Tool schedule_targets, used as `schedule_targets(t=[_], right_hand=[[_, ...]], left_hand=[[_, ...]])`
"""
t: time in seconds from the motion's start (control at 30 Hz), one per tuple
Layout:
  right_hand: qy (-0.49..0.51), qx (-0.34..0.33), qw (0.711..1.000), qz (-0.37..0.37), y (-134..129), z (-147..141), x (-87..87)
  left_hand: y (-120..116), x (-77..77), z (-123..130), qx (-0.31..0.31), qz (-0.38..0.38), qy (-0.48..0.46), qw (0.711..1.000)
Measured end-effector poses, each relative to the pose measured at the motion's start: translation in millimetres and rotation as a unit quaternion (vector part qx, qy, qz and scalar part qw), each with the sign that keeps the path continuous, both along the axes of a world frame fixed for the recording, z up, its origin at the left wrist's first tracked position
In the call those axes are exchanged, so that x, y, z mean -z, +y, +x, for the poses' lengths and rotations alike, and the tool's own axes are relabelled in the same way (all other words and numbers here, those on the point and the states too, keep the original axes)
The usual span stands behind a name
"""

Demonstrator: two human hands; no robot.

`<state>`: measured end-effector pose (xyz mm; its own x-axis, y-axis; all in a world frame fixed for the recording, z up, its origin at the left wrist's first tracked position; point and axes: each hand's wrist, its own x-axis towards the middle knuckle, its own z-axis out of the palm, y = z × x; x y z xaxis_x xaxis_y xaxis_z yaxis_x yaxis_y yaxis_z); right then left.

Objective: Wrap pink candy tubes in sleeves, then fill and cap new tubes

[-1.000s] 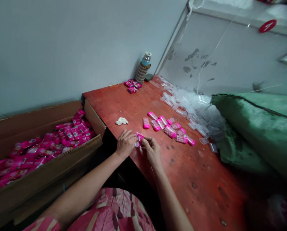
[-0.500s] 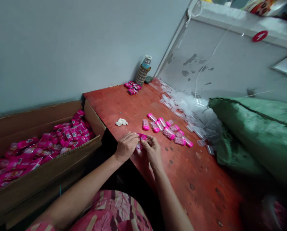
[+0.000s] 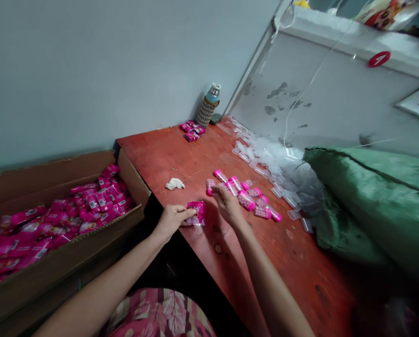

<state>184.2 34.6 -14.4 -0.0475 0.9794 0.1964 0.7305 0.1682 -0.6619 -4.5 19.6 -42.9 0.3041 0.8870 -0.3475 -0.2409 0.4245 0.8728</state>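
Note:
My left hand (image 3: 172,222) pinches a flat pink printed wrapper (image 3: 198,213) with a clear lower edge, held at the near edge of the red table. My right hand (image 3: 227,204) reaches over the table, its fingers around the top of a small pink-capped container (image 3: 210,186) at the near left of a group. Several more clear containers with pink caps and pink contents (image 3: 246,200) lie just beyond and to the right of that hand. A crumpled white lump (image 3: 175,183) rests on the table beyond my left hand.
At the left stands a cardboard box (image 3: 134,180) holding many pink packs (image 3: 102,199). Clear plastic pieces (image 3: 283,171) lie along the back right. A green sack (image 3: 374,201) bulges at the right. A bottle in a knitted sleeve (image 3: 207,110) stands near the wall, with pink packs (image 3: 191,135) beside it.
My hands have parted. The right one has let go of the wrapper and moved up to the containers; the left one keeps the wrapper, now spread flatter, and sits slightly lower and further left.

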Motion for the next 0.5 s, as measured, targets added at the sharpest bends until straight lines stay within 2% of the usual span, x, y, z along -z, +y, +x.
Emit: schedule_targets(t=[0.07, 0.13, 0.2, 0.27, 0.3, 0.37, 0.47, 0.5], right_hand=[[-0.207, -0.038, 0.976, 0.056, 20.8, 14.5, -2.8], [-0.358, -0.102, 0.926, 0.063, 39.4, 25.5, -3.4], [-0.433, -0.158, 0.886, 0.052, 52.5, 32.8, -2.8], [-0.443, -0.185, 0.876, 0.045, 58.0, 37.0, -2.5], [-0.425, -0.187, 0.885, 0.042, 57.4, 37.7, -2.8], [-0.331, -0.156, 0.930, 0.034, 48.6, 35.4, -4.2], [-0.144, -0.054, 0.988, 0.021, 16.3, 19.5, -6.2], [-0.094, -0.023, 0.995, 0.014, 1.4, 10.8, -6.4]], left_hand=[[-0.7, -5.0, -0.4, -0.031, -0.025, -0.019, 0.999], [-1.4, -9.0, -1.8, -0.062, -0.056, -0.051, 0.995], [-1.2, -11.5, -4.5, -0.089, -0.093, -0.083, 0.988], [0.2, -12.8, -7.8, -0.115, -0.131, -0.114, 0.978], [1.3, -13.2, -9.3, -0.128, -0.145, -0.133, 0.972], [3.6, -13.8, -11.3, -0.156, -0.166, -0.175, 0.958], [6.4, -13.8, -10.8, -0.190, -0.184, -0.230, 0.936], [7.0, -13.6, -9.7, -0.198, -0.192, -0.241, 0.931]])
